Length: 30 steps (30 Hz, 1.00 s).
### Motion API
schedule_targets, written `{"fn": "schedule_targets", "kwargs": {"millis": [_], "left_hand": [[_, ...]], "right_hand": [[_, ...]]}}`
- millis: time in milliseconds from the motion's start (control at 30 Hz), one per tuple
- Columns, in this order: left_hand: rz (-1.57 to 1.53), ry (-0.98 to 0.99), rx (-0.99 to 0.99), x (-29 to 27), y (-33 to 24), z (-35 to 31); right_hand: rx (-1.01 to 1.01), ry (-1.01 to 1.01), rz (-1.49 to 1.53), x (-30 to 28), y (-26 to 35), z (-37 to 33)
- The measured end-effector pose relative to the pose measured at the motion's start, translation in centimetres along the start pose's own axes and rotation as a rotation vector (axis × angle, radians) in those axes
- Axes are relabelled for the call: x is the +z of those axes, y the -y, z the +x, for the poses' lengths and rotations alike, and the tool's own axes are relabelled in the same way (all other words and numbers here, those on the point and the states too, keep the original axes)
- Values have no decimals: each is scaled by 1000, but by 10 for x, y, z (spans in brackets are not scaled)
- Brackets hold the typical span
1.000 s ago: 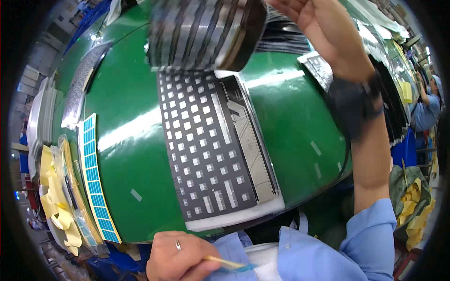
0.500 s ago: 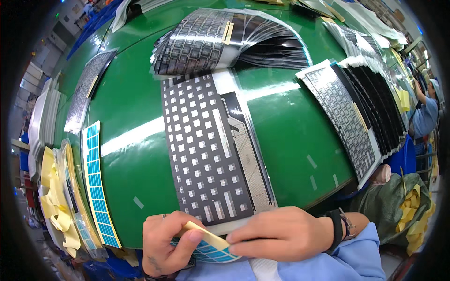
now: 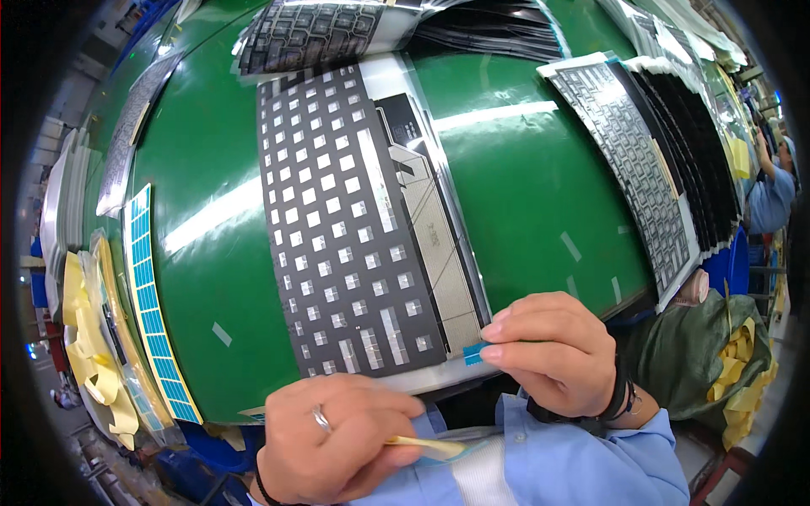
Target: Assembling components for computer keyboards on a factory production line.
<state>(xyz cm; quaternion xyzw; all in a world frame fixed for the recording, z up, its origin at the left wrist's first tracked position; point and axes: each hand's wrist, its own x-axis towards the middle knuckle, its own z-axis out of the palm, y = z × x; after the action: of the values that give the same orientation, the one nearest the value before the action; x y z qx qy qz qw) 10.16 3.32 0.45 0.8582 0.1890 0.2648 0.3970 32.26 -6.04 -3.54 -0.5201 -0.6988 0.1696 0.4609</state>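
In front of me lies a black keyboard sheet [image 3: 325, 228] with rows of light key openings, and a grey printed strip [image 3: 434, 244] runs along its right side. My right hand [image 3: 561, 354] pinches a small blue sticker [image 3: 474, 354] between thumb and fingertips, right at the near right corner of the sheet. My left hand [image 3: 342, 434] is closed around a yellow-backed sticker sheet [image 3: 430, 444], bent and mostly hidden by the fingers, near the table's front edge. Whether the blue sticker touches the surface, I cannot tell.
Stacked keyboard films [image 3: 316, 34] curl over the sheet's far end. More keyboard sheets [image 3: 624, 160] lie at right, beside a green sack [image 3: 675, 363] of yellow strips. Left stand a blue sticker sheet [image 3: 152, 312] and crumpled yellow backing paper [image 3: 101, 371]. A co-worker [image 3: 772, 194] is at far right.
My right hand has moved right and away from the sticker sheet with a blue sticker in its fingers. My left hand has turned, keeping hold of the sticker sheet. The view has shifted.
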Motion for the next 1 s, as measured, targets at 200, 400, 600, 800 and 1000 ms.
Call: {"fn": "schedule_targets", "kwargs": {"millis": [200,400,600,800,1000], "left_hand": [[273,182,52,4,5,0],[287,170,98,5,9,-7],[292,181,83,4,10,-7],[312,209,64,1,2,-4],[359,258,64,4,-6,3]], "right_hand": [[-7,-10,-53,8,-6,-4],[-9,-4,-61,9,-5,-6],[-20,-9,-84,13,-7,-6],[-43,-9,-102,11,-5,-4],[-68,-10,-175,12,-4,-6]]}}
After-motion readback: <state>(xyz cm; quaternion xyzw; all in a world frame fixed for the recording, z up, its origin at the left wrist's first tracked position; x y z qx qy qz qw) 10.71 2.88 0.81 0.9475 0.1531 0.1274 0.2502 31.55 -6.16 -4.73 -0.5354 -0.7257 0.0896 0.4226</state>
